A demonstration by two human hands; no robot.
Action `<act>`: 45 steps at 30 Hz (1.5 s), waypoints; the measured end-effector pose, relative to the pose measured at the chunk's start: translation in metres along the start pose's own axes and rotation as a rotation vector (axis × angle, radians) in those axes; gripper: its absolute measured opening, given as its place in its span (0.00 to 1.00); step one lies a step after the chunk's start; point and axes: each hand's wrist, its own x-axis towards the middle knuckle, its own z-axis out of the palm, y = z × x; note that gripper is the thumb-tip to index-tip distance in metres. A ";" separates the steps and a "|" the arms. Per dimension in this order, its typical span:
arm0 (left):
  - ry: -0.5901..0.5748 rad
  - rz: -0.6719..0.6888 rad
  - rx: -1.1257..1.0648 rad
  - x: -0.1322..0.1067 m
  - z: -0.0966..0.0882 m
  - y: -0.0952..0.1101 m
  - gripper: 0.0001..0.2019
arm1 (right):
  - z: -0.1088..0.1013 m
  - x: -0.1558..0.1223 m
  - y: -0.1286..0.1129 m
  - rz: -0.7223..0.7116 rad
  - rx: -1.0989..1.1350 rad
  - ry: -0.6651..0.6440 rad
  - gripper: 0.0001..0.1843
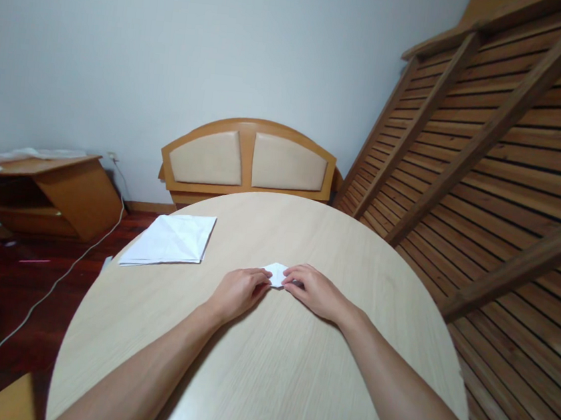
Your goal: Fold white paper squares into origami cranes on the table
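Note:
A small folded piece of white paper [276,274] lies on the round light-wood table [264,368], near its middle. My left hand [239,291] rests on the table at the paper's left edge, fingers curled and pressing on it. My right hand [313,289] does the same from the right, its fingertips pinched on the paper's right edge. Most of the paper is hidden under my fingers. A stack of white paper sheets [171,240], creased with fold lines, lies flat on the table to the far left of my hands.
A wooden headboard with two beige padded panels [248,160] leans against the wall behind the table. A slatted wooden frame [491,158] stands at the right. A low wooden cabinet [56,193] and a white cable [40,298] are on the dark floor at left.

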 end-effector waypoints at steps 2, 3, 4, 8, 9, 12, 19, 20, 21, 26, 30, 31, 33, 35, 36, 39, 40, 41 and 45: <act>-0.006 -0.025 0.012 0.000 0.001 -0.001 0.11 | -0.001 0.001 -0.002 0.003 -0.007 0.001 0.08; -0.010 -0.038 0.020 0.000 0.001 -0.001 0.11 | -0.001 0.001 -0.003 0.008 -0.016 0.001 0.09; -0.013 -0.051 0.028 0.000 0.001 -0.001 0.11 | -0.002 0.002 -0.003 0.014 -0.024 0.001 0.09; -0.021 -0.075 0.054 0.000 -0.001 0.000 0.14 | 0.000 0.002 -0.002 0.024 -0.022 0.023 0.10; -0.024 -0.063 0.049 0.000 -0.002 0.000 0.15 | 0.000 0.002 -0.002 0.023 -0.019 0.027 0.10; -0.024 0.006 0.022 -0.001 -0.001 0.000 0.19 | 0.001 0.002 0.000 0.016 -0.039 0.031 0.10; -0.018 0.039 0.079 -0.002 0.005 -0.006 0.18 | 0.003 0.002 -0.006 -0.028 -0.153 -0.005 0.15; -0.022 0.043 0.082 -0.002 0.005 -0.006 0.19 | 0.004 0.002 -0.008 -0.039 -0.161 -0.033 0.15; -0.026 0.050 0.084 -0.002 0.005 -0.005 0.20 | 0.005 0.001 -0.010 -0.046 -0.163 -0.071 0.17; -0.041 0.100 0.093 -0.001 0.004 -0.003 0.24 | 0.011 -0.005 -0.020 0.027 -0.122 -0.292 0.40; -0.075 0.075 0.146 -0.001 0.004 0.000 0.26 | 0.011 -0.006 -0.019 0.062 -0.108 -0.329 0.45; -0.087 0.057 0.162 -0.001 0.003 0.001 0.26 | 0.011 -0.006 -0.018 0.067 -0.109 -0.327 0.46; -0.107 0.029 0.188 -0.002 0.001 0.004 0.25 | 0.010 -0.007 -0.016 0.081 -0.122 -0.327 0.47; -0.116 0.008 0.211 -0.002 -0.001 0.005 0.24 | 0.009 -0.007 -0.015 0.100 -0.141 -0.331 0.48; -0.116 -0.005 0.225 -0.001 -0.002 0.006 0.24 | 0.009 -0.008 -0.015 0.110 -0.148 -0.332 0.49; -0.103 -0.068 0.271 -0.001 -0.004 0.007 0.24 | 0.008 -0.008 -0.016 0.142 -0.164 -0.334 0.50; -0.097 -0.084 0.279 -0.001 -0.004 0.007 0.25 | 0.007 -0.007 -0.017 0.153 -0.169 -0.332 0.50; -0.091 -0.088 0.277 -0.001 -0.004 0.007 0.25 | 0.007 -0.007 -0.017 0.159 -0.175 -0.328 0.50; -0.130 0.057 0.205 -0.001 -0.002 0.007 0.30 | 0.008 -0.005 -0.018 0.151 -0.186 -0.313 0.48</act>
